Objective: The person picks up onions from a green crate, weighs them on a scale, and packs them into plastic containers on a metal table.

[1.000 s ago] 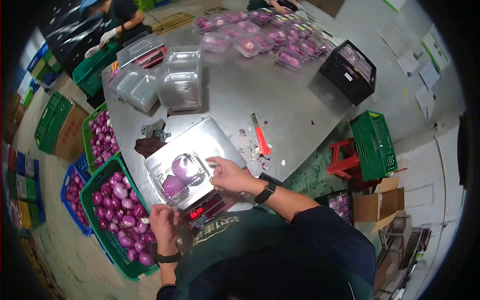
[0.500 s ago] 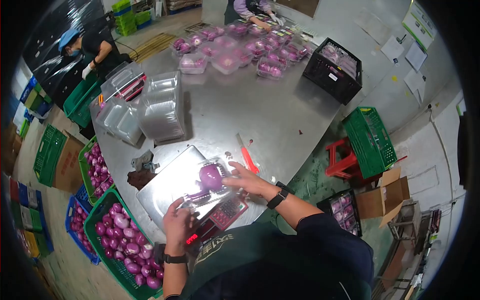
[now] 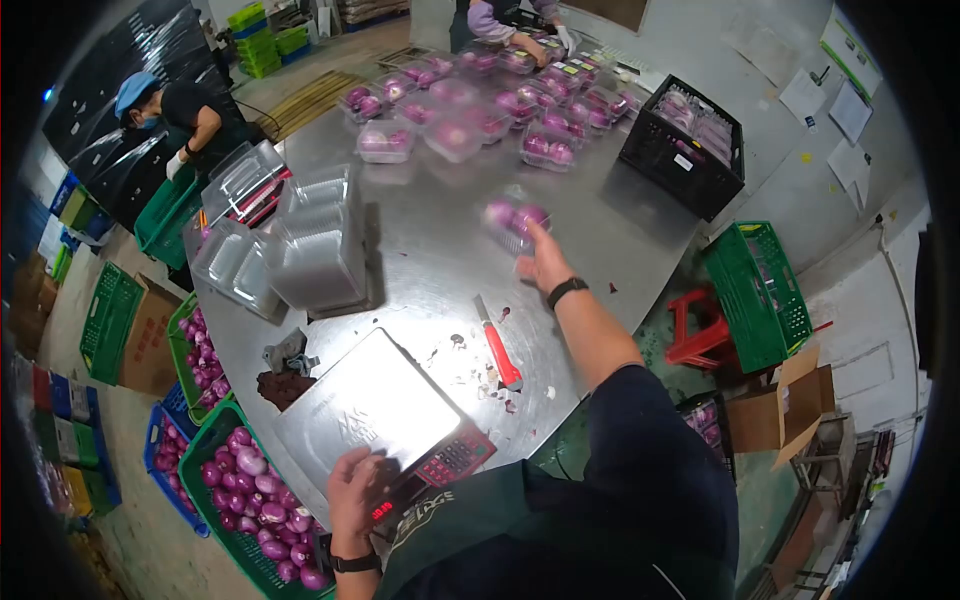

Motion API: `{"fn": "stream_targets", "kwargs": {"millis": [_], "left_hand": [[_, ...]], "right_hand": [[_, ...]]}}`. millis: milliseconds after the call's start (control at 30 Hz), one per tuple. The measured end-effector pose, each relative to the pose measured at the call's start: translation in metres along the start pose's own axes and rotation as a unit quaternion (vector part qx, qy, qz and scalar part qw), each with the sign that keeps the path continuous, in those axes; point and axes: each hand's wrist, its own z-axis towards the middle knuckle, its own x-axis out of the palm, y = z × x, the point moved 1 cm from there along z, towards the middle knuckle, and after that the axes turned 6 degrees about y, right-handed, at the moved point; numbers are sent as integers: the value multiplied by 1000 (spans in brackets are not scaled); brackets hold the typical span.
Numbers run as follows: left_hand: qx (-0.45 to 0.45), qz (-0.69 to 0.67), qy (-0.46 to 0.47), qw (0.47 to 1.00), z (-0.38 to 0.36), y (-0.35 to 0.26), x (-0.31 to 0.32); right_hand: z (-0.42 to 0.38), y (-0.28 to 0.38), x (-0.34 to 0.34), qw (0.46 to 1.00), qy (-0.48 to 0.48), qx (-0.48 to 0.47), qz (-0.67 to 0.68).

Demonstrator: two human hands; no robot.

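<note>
My right hand (image 3: 547, 266) is stretched out over the steel table, gripping the near side of a clear plastic box of red onions (image 3: 513, 222), which is slightly blurred. Beside the near left corner of the weighing scale (image 3: 365, 400), my left hand (image 3: 358, 492) is loosely curled with nothing visible in it. The scale's bright metal plate is bare, and its red keypad and lit display face me. Between the scale and my right forearm lies a red-handled knife (image 3: 500, 352), among scraps of onion skin.
Stacked clear trays (image 3: 318, 245) stand on the left of the table (image 3: 430, 260). Filled onion boxes (image 3: 455, 130) cover its far end near a co-worker's hands. A black crate (image 3: 683, 148) sits at the right edge. A green crate of onions (image 3: 262, 500) is at my lower left.
The onion box has left the scale and moved away from me across the table in my right hand. My left hand has let go of it and stays by the scale.
</note>
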Motion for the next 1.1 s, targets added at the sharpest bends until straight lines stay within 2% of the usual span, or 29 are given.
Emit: {"fn": "stream_targets", "kwargs": {"millis": [33,133,267,333,367,433,467,533,567,633,700,767,800,833,900,933,1000,1033,1100], "left_hand": [[11,-28,-17,999,-3,1,-7],[45,-63,-58,995,-12,5,-30],[83,-85,-117,986,-23,16,-62],[115,-79,-142,980,-33,19,-80],[115,-80,-146,979,-35,20,-94],[126,-44,-200,971,-49,23,-117],[120,-67,-228,964,-59,23,-124],[135,-89,-241,957,-75,32,-153],[144,-89,-246,954,-84,35,-165],[132,-101,-299,940,-100,47,-192],[120,-102,-347,925,-117,51,-208],[123,-133,-396,900,-129,91,-254],[119,-140,-397,899,-137,100,-267],[104,-148,-408,895,-147,108,-279],[85,-161,-439,880,-164,121,-301],[71,-173,-457,870,-172,121,-307],[66,-168,-480,859,-183,128,-327],[62,-164,-488,855,-186,134,-339],[34,-164,-501,849,-184,141,-362]], "right_hand": [[3,17,10,1000,3,0,2],[3,44,41,957,-39,-146,-248],[-19,18,77,952,24,-163,-257],[-49,12,102,924,102,-179,-322],[-62,11,115,923,105,-177,-323],[-88,2,147,882,125,-246,-382],[-96,-5,164,877,149,-240,-388],[-101,-14,202,829,182,-319,-423],[-107,-21,222,821,214,-314,-425],[-116,-26,260,730,202,-464,-460],[-122,-32,295,659,189,-552,-474],[-126,-36,330,630,201,-546,-515],[-112,-46,346,595,203,-554,-546],[-106,-50,358,567,220,-535,-587],[-76,-64,372,545,255,-477,-641],[-74,-60,379,515,253,-425,-700],[-59,-54,391,465,255,-397,-749],[-58,-53,392,463,261,-417,-737],[-66,-51,393,523,287,-403,-694]]}}
